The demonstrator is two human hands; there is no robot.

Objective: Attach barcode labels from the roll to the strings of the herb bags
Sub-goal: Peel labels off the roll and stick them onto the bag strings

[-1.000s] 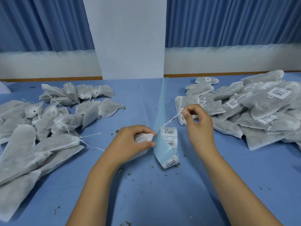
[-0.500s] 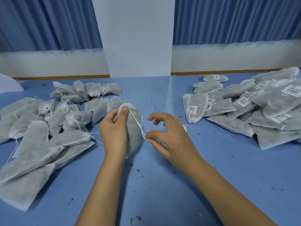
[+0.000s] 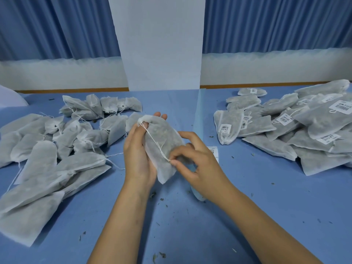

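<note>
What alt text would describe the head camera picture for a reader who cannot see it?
A person's left hand holds a herb bag above a blue table while the right hand pinches its white string. Unlabelled bags lie at the left, barcode-labelled bags at the right.

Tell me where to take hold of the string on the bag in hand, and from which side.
Pinch the string at its lower end, from the right: it runs diagonally from the gathered mouth of the held bag across its face, and the left hand cradles the bag's left side.
</note>
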